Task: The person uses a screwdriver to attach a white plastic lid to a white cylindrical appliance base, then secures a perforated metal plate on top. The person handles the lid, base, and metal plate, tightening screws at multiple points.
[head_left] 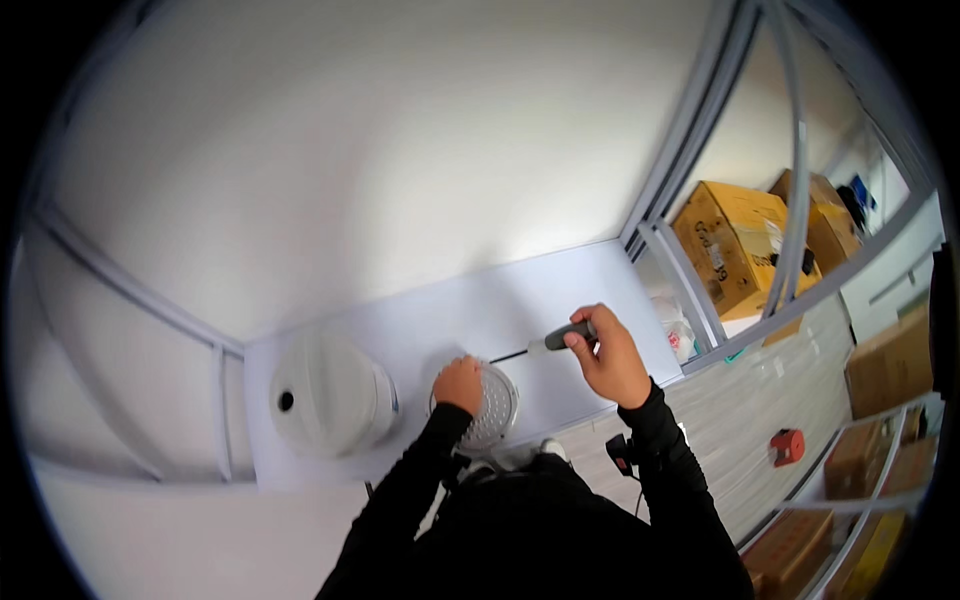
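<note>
- Left hand [459, 384] resting palm-down on the near-left edge of a round, perforated metal disc [490, 405], fingers curled over its rim; pressed onto it rather than wrapped around it.
- Disc lying flat on the white worktable [560, 290], close to the table's near edge, just in front of the person's body.
- Right hand [606, 355] closed in a fist around the grey handle of a screwdriver [545, 344], thumb on top of the grip.
- Screwdriver held nearly level, thin dark shaft pointing left toward the far rim of the disc; tip reaching the disc's upper edge, exact contact point too small to tell.
- White domed housing [325, 393] with a small dark round hole on its left side, standing on the table just left of the disc, not touched by either hand.
- Both forearms in black sleeves, entering from the lower edge.
- White partition panels behind and left of the table, framed by pale metal bars [690, 120].
- Yellow-brown cardboard boxes [740, 240] beyond the frame, upper right, well apart from the hands.
- Small red object [787, 446] on the pale floor to the right; more cardboard boxes on shelving at the lower right.
</note>
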`<state>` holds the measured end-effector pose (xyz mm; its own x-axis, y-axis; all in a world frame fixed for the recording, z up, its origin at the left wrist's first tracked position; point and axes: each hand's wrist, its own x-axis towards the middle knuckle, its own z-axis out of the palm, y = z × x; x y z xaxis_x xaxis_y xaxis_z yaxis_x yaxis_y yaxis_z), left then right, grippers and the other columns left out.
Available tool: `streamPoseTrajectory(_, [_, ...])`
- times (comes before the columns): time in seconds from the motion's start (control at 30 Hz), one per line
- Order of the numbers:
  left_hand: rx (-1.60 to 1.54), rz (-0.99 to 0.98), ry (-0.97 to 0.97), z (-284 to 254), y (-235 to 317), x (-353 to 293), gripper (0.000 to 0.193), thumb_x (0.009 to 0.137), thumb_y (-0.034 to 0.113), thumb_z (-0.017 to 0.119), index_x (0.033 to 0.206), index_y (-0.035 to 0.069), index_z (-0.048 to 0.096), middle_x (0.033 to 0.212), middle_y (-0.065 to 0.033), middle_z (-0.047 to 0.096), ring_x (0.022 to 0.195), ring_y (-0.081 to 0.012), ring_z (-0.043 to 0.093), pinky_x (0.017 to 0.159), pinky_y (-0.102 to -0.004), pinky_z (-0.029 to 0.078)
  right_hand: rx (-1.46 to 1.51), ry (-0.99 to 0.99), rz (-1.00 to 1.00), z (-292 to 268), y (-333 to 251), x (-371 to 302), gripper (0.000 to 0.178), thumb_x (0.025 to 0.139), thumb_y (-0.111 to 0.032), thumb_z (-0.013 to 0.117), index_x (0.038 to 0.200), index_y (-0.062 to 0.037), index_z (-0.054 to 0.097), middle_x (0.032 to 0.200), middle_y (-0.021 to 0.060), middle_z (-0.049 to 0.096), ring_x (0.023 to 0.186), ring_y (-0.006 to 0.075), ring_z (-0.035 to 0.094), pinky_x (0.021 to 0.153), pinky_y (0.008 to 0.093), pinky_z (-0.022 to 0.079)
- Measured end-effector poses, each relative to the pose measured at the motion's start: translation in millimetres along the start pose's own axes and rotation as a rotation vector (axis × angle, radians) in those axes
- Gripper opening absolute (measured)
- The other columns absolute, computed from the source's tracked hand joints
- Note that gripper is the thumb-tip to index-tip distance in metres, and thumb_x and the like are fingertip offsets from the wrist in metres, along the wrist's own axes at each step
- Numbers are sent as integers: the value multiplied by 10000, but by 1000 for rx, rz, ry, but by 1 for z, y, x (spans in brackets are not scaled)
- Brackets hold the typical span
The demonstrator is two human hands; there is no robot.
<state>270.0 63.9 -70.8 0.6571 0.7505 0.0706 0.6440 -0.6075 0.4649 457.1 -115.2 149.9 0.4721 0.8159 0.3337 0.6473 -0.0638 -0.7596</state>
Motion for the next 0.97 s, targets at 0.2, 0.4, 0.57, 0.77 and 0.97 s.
streamPoseTrajectory(0.2, [-1009, -132, -23, -21, 7, 3, 136, 972, 119, 679, 1079, 41, 652, 942, -107, 717, 806, -199, 684, 762, -318, 562, 145, 182, 110, 3, 4, -40, 237, 973, -123, 687, 1150, -21, 566, 923, 112, 622, 750, 189, 596, 687, 318, 488])
streamPoseTrajectory(0.4, [-1594, -184, -60, -55, 44, -12, 170, 1031, 97, 627, 1150, -22, 644, 994, -120, 705, 820, -151, 658, 770, -291, 557, 234, 294, 116, -3, 14, -83, 256, 992, -165, 679, 1175, -39, 552, 924, 79, 624, 818, 186, 594, 760, 323, 486])
streamPoseTrajectory(0.57, [-1743, -182, -172, -69, 78, -49, 143, 1044, 140, 623, 1114, 19, 653, 1017, -91, 694, 838, -156, 656, 799, -324, 557, 305, 248, 27, -25, 23, -118, 235, 1029, -141, 638, 1191, -40, 500, 991, 30, 585, 889, 109, 564, 803, 284, 486])
streamPoseTrajectory(0.77, [-1782, -261, -206, -60, 141, -108, 110, 1052, 177, 615, 1091, 83, 656, 1112, -65, 707, 957, -155, 687, 845, -313, 566, 438, 372, 65, -75, 24, -185, 247, 1018, -176, 655, 1177, -40, 524, 970, 62, 604, 868, 135, 569, 763, 288, 489])
streamPoseTrajectory(0.97, [-1788, -215, -271, -16, 185, -157, 143, 1040, 143, 628, 1167, 88, 662, 1211, -104, 699, 1032, -194, 703, 867, -323, 589, 495, 385, 98, -122, 58, -256, 251, 1022, -174, 649, 1194, -47, 517, 1075, 90, 610, 906, 136, 593, 771, 283, 503])
